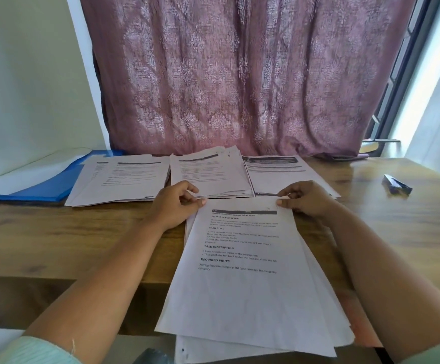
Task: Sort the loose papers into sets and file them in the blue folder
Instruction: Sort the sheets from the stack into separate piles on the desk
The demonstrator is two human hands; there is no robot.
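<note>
A stack of loose printed papers (242, 285) lies in front of me, overhanging the table's near edge. My left hand (175, 206) pinches the top sheet at its upper left corner. My right hand (305, 199) pinches the same sheet at its upper right corner. Three sorted piles lie behind the hands: a left pile (124, 179), a middle pile (211, 174) and a right pile (276, 172). The blue folder (40, 185) lies open at the far left with a white sheet in it.
The wooden table (397, 232) carries a small dark stapler (397, 184) at the right. A mauve patterned curtain (239, 74) hangs behind the piles, with a window frame (400, 82) to its right.
</note>
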